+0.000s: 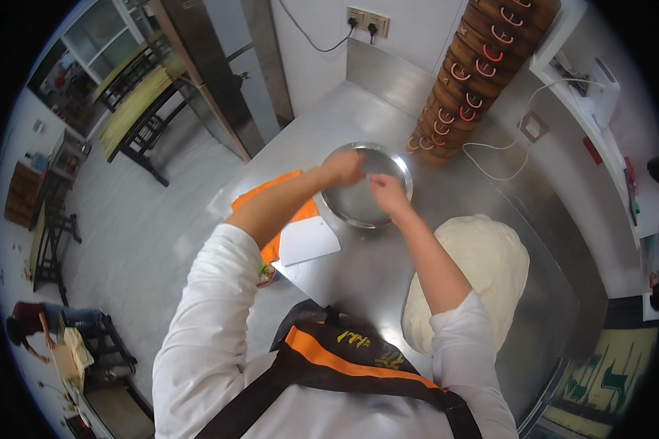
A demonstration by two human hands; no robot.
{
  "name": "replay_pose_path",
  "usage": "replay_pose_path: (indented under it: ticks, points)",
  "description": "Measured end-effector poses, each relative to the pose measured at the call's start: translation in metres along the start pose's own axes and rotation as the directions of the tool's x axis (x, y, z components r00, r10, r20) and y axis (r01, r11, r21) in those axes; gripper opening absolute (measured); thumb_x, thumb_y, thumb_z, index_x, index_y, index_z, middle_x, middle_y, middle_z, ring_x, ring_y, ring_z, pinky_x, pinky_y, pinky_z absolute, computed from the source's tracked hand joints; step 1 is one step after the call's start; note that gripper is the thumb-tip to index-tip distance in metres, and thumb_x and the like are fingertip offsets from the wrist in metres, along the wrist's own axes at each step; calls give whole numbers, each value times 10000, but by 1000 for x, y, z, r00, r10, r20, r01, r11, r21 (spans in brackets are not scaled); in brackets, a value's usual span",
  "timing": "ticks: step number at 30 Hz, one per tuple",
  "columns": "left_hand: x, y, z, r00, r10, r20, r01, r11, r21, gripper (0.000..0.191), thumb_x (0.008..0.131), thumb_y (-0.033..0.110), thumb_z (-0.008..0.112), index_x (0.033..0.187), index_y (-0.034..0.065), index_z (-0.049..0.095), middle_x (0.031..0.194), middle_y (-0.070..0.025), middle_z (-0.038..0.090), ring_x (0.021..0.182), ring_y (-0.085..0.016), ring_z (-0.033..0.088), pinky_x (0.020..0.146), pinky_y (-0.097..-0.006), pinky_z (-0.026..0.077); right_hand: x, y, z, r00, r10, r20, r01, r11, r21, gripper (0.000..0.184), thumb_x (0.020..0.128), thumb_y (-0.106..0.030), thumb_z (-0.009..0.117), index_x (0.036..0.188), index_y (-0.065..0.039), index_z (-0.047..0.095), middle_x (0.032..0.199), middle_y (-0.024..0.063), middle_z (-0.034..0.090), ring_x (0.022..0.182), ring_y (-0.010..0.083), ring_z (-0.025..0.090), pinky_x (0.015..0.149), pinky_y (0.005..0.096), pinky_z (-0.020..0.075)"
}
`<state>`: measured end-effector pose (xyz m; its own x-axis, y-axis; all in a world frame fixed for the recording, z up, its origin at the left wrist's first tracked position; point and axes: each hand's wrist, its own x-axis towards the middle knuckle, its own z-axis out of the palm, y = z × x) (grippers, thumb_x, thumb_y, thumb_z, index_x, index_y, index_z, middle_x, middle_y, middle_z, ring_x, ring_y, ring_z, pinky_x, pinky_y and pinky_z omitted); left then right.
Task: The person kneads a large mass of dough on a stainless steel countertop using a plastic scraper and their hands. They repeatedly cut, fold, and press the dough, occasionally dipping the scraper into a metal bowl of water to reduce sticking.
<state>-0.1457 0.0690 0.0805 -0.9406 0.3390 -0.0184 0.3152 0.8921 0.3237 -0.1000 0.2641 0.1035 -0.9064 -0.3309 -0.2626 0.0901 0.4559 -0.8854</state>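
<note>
Both my hands are over a round stainless steel basin (357, 206) on the metal counter (357, 258). My left hand (346, 167) is blurred above the basin's upper left part, its fingers curled. Close to its right, my right hand (387, 192) is above the basin, thumb and fingers drawn together. Whether either holds something cannot be made out. A large slab of pale dough (478, 258) lies on the counter beside and partly under my right forearm. A white dough scraper (309, 240) rests partly over an orange cloth (272, 189) near the counter's left edge, below my left forearm.
A tall stack of wooden steamer-like pieces with curved pink and red handles (472, 71) stands behind the basin. A white cable (494, 147) hangs at the right wall. A small bowl (265, 276) is beside the counter's corner. Another person (30, 324) bends over a table far left.
</note>
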Motion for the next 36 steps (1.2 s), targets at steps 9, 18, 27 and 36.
replay_pose_path:
  ticks: [9, 18, 27, 36]
  points:
    - [7, -2, 72, 966, -31, 258, -39, 964, 263, 313, 925, 191, 582, 1187, 86, 718, 1380, -186, 598, 1312, -369, 567, 1052, -515, 495, 59, 45, 30, 980, 194, 46, -59, 502, -863, 305, 926, -221, 656, 1174, -83, 767, 1329, 170, 685, 1285, 321, 622, 1090, 415, 492]
    - [22, 10, 21, 953, 162, 257, -218, 954, 207, 299, 866, 119, 647, 1153, 60, 708, 1242, -191, 668, 1117, -388, 656, 967, -453, 548, 54, 18, 34, 995, 94, -37, -90, 658, -748, 305, 853, -175, 698, 1132, -67, 760, 1264, 169, 698, 1259, 350, 606, 1068, 529, 448]
    - [-12, 3, -16, 940, 260, -219, -292, 948, -128, 228, 889, 110, 655, 1088, 10, 699, 1080, -229, 718, 1003, -445, 680, 865, -477, 542, 38, -21, 26, 998, -64, 25, 61, 650, -757, 275, 856, -190, 698, 1093, -69, 766, 1145, 148, 731, 1188, 334, 627, 1068, 609, 407]
    - [-13, 6, -31, 913, 392, -118, -400, 915, -58, 296, 913, 104, 688, 1192, 9, 667, 1220, -252, 673, 1141, -468, 622, 945, -487, 521, 0, -15, 6, 889, -370, -269, 127, 765, -631, 275, 833, -199, 722, 1064, -51, 727, 1177, 156, 666, 1245, 357, 566, 988, 524, 477]
